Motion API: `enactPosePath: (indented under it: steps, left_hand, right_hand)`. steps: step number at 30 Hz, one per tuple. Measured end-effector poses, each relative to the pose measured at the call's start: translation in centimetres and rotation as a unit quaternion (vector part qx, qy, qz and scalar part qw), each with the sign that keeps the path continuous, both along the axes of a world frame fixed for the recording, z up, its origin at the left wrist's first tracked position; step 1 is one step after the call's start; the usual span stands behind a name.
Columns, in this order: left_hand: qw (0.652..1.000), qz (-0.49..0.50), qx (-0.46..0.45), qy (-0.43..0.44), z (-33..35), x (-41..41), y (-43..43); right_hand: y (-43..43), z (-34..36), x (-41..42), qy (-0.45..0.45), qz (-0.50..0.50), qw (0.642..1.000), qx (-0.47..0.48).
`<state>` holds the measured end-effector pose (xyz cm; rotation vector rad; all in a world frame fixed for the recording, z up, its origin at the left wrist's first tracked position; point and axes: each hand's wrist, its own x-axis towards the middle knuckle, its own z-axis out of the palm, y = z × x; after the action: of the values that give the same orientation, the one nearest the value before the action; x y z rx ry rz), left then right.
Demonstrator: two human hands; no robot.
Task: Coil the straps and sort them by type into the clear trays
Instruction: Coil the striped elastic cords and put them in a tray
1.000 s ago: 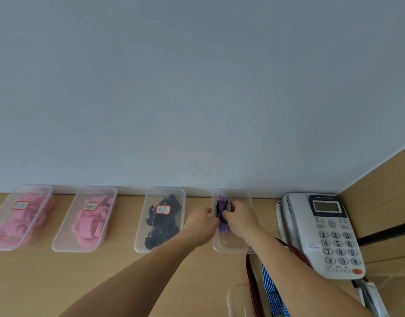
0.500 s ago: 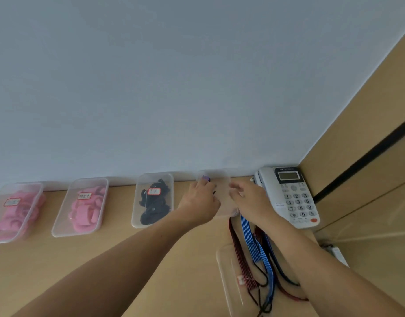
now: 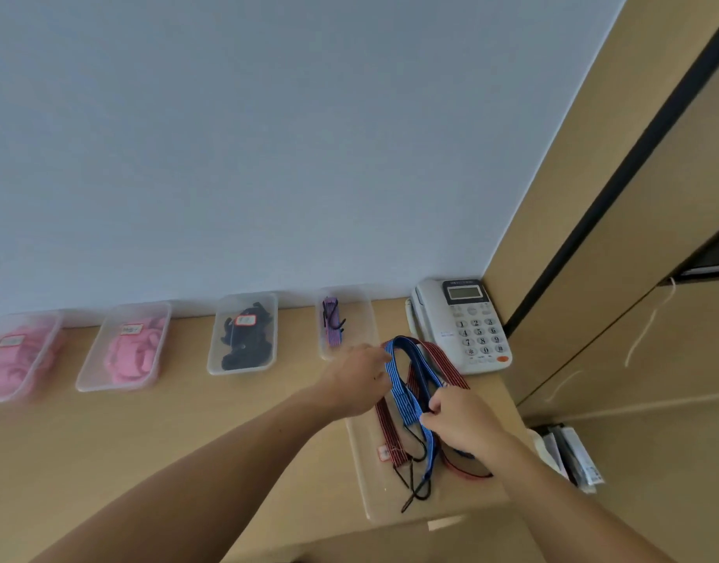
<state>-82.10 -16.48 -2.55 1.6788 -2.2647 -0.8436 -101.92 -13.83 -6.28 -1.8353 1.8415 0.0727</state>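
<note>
A coiled purple strap (image 3: 332, 323) lies in the fourth clear tray (image 3: 363, 319) by the wall. Closer to me, loose blue straps (image 3: 406, 396) and red striped straps (image 3: 443, 361) lie over a clear tray (image 3: 374, 481) at the desk's right end. My right hand (image 3: 459, 420) pinches a blue strap with curled fingers. My left hand (image 3: 359, 377) hovers just left of the blue loop, fingers relaxed and holding nothing. Two trays of pink coils (image 3: 132, 349) (image 3: 14, 355) and one of black coils (image 3: 246, 337) stand to the left.
A white desk phone (image 3: 467, 323) sits at the back right, against a wooden cabinet panel (image 3: 634, 237). The desk's right edge drops off beside the near tray, with papers (image 3: 569, 453) below. A blue-grey wall backs the trays.
Both hands left the fourth tray, where the purple coil now lies, and drew back toward me to the loose straps. My right hand has taken hold of a blue strap.
</note>
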Motion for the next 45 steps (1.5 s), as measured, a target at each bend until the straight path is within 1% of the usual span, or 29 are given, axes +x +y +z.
enactPosePath:
  steps: [2,5,8,11,14,18,22,27,28,30,31,33,35,37,42,45]
  left_hand:
    - [0.999,0.033,0.015,0.013,0.0,-0.4,0.8]
    - [0.994,0.099,0.034,0.035,-0.3,-1.3,2.1]
    - [0.985,0.153,0.061,0.048,-0.7,-2.2,3.7]
    - [0.979,0.187,0.075,0.041,-1.1,-2.6,5.2]
    - [0.971,0.220,0.086,0.039,-1.5,-2.6,6.2]
    - [0.963,0.246,0.099,0.048,-2.0,-2.7,7.1]
    - [0.959,0.254,0.104,0.064,-1.8,-2.5,7.4]
    - [0.961,0.236,0.102,0.102,-0.9,-2.7,6.3]
    - [0.962,0.229,0.101,0.108,-0.7,-2.8,6.1]
    - [0.964,0.216,0.103,0.117,-0.1,-2.9,5.7]
    - [0.964,0.213,0.105,0.122,0.2,-2.9,5.6]
    - [0.963,0.205,0.110,0.132,0.9,-2.8,5.3]
    - [0.964,0.194,0.113,0.143,1.7,-2.6,4.9]
    - [0.965,0.181,0.117,0.152,2.6,-2.6,4.4]
    - [0.968,0.116,0.126,0.184,5.2,-2.9,3.5]
    - [0.971,0.089,0.100,0.198,7.1,-3.1,2.9]
  right_hand:
    - [0.5,-1.1,-0.3,0.010,0.004,1.000,-0.009]
    - [0.4,-2.1,-0.4,-0.022,0.003,0.998,-0.053]
    - [-0.5,-2.5,0.1,-0.053,0.027,0.996,-0.072]
    - [-1.6,-3.2,1.0,-0.031,0.070,0.994,-0.075]
    - [-2.3,-3.8,2.1,-0.002,0.092,0.992,-0.087]
    - [-3.2,-4.0,3.0,0.019,0.088,0.990,-0.108]
    - [-3.3,-4.0,2.4,0.000,0.086,0.986,-0.141]
    - [-3.0,-2.5,0.9,-0.013,0.053,0.982,-0.179]
    - [-2.9,-2.2,0.6,-0.025,0.038,0.982,-0.183]
    - [-2.7,-1.6,0.3,-0.084,0.007,0.979,-0.185]
    - [-2.7,-1.3,0.2,-0.122,-0.009,0.977,-0.173]
    - [-2.6,-0.2,0.2,-0.204,-0.057,0.970,-0.116]
    - [-2.5,1.2,0.1,-0.292,-0.113,0.947,-0.064]
    - [-2.5,3.0,0.0,-0.353,-0.137,0.924,-0.050]
    - [-2.9,9.0,0.1,-0.454,-0.155,0.875,-0.064]
    - [-3.1,12.6,0.4,-0.491,-0.153,0.854,-0.079]
